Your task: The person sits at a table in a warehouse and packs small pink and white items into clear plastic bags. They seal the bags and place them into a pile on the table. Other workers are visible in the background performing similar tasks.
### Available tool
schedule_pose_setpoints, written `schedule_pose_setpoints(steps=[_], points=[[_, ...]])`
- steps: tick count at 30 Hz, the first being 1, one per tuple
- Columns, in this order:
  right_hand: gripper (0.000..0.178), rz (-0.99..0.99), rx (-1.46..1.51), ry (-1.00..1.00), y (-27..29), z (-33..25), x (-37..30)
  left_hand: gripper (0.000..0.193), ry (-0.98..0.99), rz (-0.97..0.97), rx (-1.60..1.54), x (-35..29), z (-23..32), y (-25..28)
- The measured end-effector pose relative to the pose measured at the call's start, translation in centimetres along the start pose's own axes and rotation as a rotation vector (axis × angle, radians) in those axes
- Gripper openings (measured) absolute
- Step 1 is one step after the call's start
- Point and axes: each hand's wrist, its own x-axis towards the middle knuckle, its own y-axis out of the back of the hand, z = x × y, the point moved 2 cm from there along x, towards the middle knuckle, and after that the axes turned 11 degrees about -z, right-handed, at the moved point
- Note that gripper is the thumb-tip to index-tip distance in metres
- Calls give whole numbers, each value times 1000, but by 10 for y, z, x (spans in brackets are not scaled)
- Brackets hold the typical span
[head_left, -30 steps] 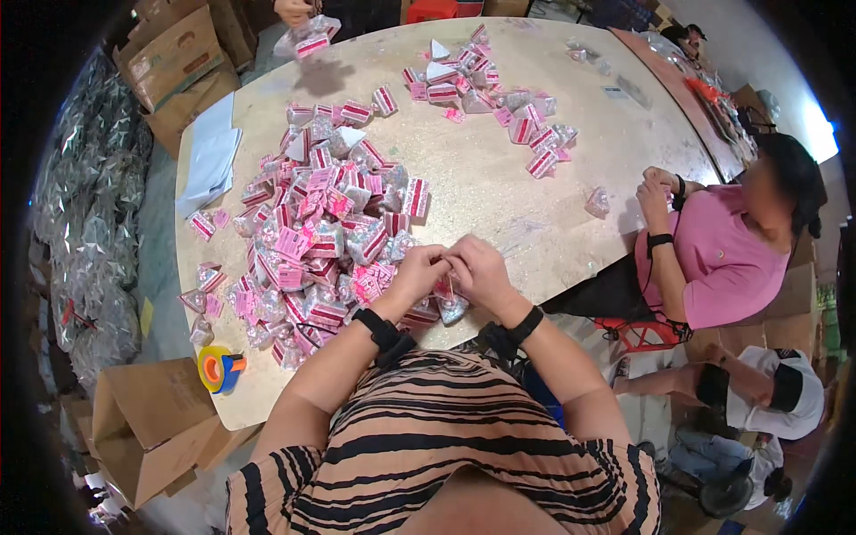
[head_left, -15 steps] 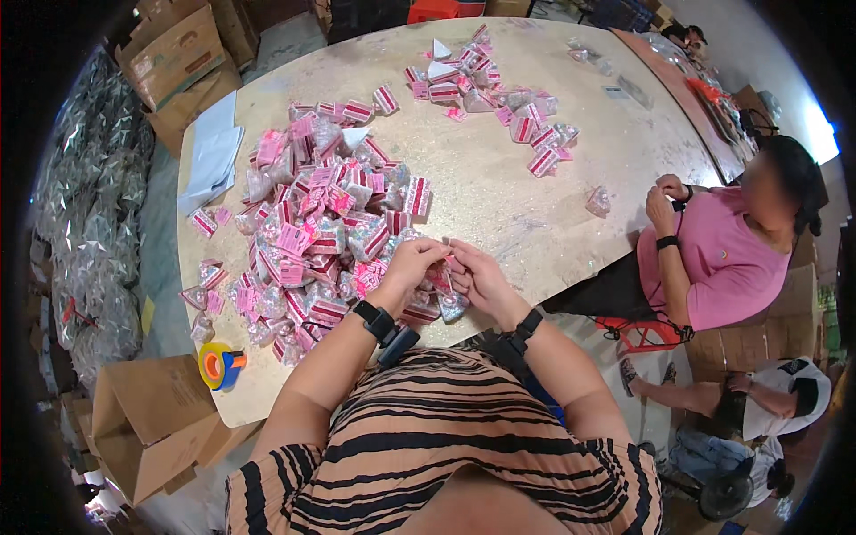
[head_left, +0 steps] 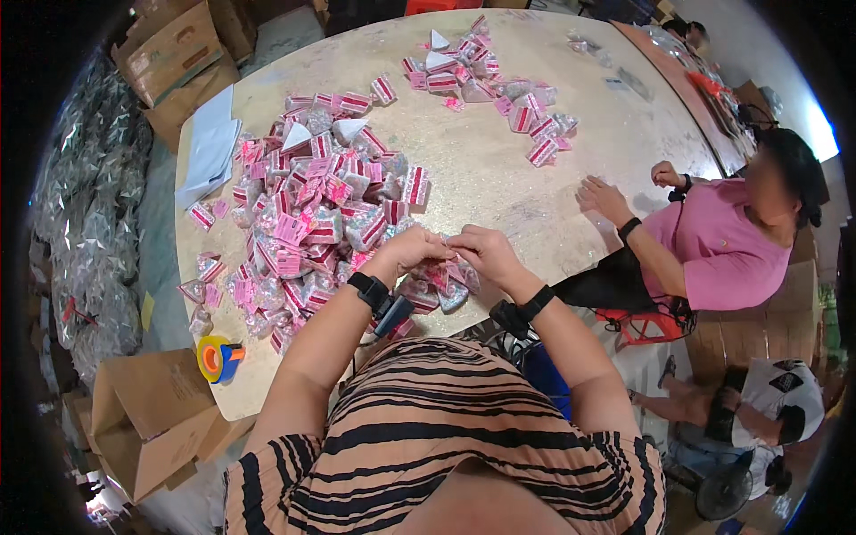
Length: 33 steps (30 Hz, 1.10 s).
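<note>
My left hand (head_left: 412, 250) and my right hand (head_left: 487, 253) meet at the table's near edge, fingers pinched together. They grip the top of a small clear wedge-shaped packet (head_left: 453, 294) with pink and silvery contents, which hangs or rests just below the fingers. What exactly the fingertips pinch is too small to make out. Left of my hands spreads a large heap of similar wedge-shaped packets (head_left: 321, 223), with dark pink and white striped sides and pink tags. My left forearm passes along the heap's near right side.
A smaller group of packets (head_left: 477, 76) lies at the far side of the table (head_left: 517, 205). White papers (head_left: 207, 156) and a tape roll (head_left: 210, 360) lie along the left edge. An open carton (head_left: 152, 419) stands beside it. A co-worker in pink (head_left: 722, 232) sits at right.
My right hand has turned over and moved slightly left, its fingers now pinched against the left. The co-worker's hands have parted, and one has reached over the table where a packet lay.
</note>
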Motion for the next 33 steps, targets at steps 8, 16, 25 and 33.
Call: schedule_pose_setpoints(steps=[8,16,25,33], points=[[10,50,-54,5,-13,4,-2,9,-9,88,84,-6,-1,-10],[8,207,-457,1,21,18,-8,16,-46,129,1,-16,10,-23],[8,520,5,-10,111,-34,8,12,-528,434,729,-79,140,-84],[15,224,78,127,102,-36,36,13,-847,1036,480,-182,221,-65]])
